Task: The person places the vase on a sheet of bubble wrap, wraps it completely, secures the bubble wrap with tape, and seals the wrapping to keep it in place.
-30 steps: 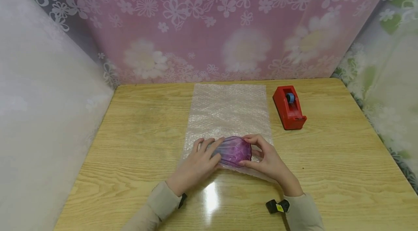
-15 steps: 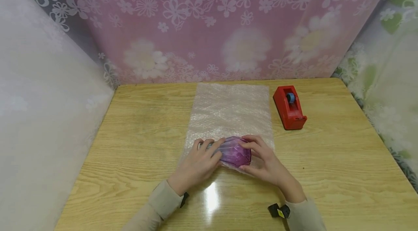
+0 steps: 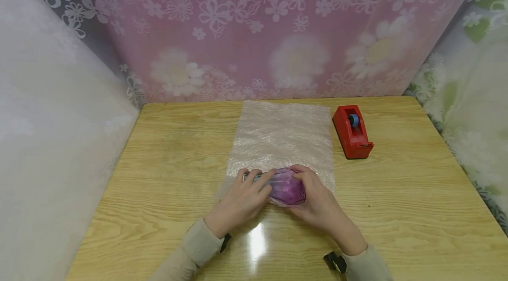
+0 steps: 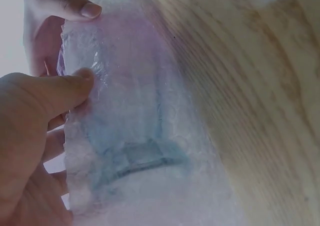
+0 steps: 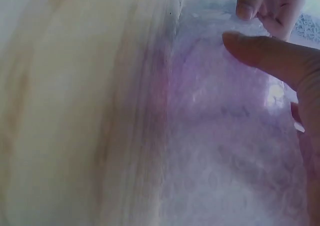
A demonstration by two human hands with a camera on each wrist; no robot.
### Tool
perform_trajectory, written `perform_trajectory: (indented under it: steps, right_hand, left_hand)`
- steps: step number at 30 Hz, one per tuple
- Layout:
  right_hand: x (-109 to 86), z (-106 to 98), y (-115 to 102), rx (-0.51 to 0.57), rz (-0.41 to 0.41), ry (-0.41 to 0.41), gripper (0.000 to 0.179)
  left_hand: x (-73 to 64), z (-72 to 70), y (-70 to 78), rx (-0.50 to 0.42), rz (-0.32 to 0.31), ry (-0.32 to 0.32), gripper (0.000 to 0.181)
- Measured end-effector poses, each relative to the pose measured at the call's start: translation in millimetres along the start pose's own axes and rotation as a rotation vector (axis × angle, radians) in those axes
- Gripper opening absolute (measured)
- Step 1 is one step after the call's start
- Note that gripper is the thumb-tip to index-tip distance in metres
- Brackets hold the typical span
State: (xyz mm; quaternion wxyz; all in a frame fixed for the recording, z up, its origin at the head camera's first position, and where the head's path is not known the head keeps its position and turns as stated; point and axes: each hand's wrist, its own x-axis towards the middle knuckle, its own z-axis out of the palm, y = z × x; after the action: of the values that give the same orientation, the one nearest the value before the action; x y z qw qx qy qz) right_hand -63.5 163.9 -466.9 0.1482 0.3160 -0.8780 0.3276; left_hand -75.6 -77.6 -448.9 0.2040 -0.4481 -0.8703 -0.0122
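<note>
A faceted glass cup point(image 3: 289, 188), purple at its wide end and bluish toward its foot, lies on its side on the near end of a bubble wrap sheet point(image 3: 283, 131). My left hand point(image 3: 242, 199) grips the narrow end, fingers over the top. My right hand point(image 3: 319, 199) grips the purple end. In the left wrist view the cup's foot shows dimly through the bubble wrap point(image 4: 120, 96), and my left thumb point(image 4: 70, 88) presses the wrap's edge against the cup. My right thumb point(image 5: 270, 56) lies on the wrap in the right wrist view.
A red tape dispenser point(image 3: 352, 133) with a blue-cored roll stands right of the wrap's far end. Everything lies on a wood-grain table point(image 3: 174, 148). A pink floral curtain point(image 3: 238, 29) hangs behind it, with pale curtains on both sides.
My right hand has closed farther around the cup's purple end, its thumb now beneath the near side. The wrap has shifted slightly right, and its near edge has come up against the cup.
</note>
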Motion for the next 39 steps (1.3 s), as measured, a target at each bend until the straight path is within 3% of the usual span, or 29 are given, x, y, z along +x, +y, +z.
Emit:
perform_trajectory:
  steps: [4, 10, 13, 16, 19, 22, 26, 34, 39]
  right_hand:
    - [2.3, -2.1, 3.3, 0.010, -0.011, -0.011, 0.088]
    - [2.3, -3.0, 11.2, 0.108, -0.054, -0.009, 0.084]
    - [1.7, -4.0, 14.7, 0.147, -0.065, -0.012, 0.082]
    - [1.0, -5.7, 17.5, 0.184, -0.069, -0.021, 0.081]
    - [0.4, -6.8, 19.6, 0.219, -0.081, -0.029, 0.079]
    - [0.2, -7.5, 20.3, 0.235, -0.094, -0.035, 0.078]
    - [0.5, -8.3, 20.1, 0.239, -0.095, -0.042, 0.077]
    - [3.0, -11.0, 19.5, 0.213, -0.088, -0.056, 0.078]
    - [7.3, -13.2, 21.0, 0.194, -0.105, -0.064, 0.078]
  left_hand:
    - [0.2, 1.3, -1.4, -0.015, 0.002, -0.003, 0.020]
    - [0.0, -1.0, -7.1, -0.066, -0.015, -0.026, 0.029]
    - [-1.8, -4.8, -14.7, -0.209, -0.076, -0.025, 0.043]
    - [-7.1, -8.3, -25.7, -0.441, -0.186, -0.049, 0.057]
    - [-17.0, -6.8, -35.9, -0.646, -0.308, -0.119, 0.065]
    - [-27.5, -2.6, -41.2, -0.748, -0.398, -0.225, 0.064]
    - [-35.7, 2.2, -40.5, -0.758, -0.440, -0.313, 0.068]
    - [-36.7, -2.7, -33.1, -0.725, -0.481, -0.331, 0.081]
    - [-37.3, -4.4, -30.2, -0.708, -0.489, -0.356, 0.103]
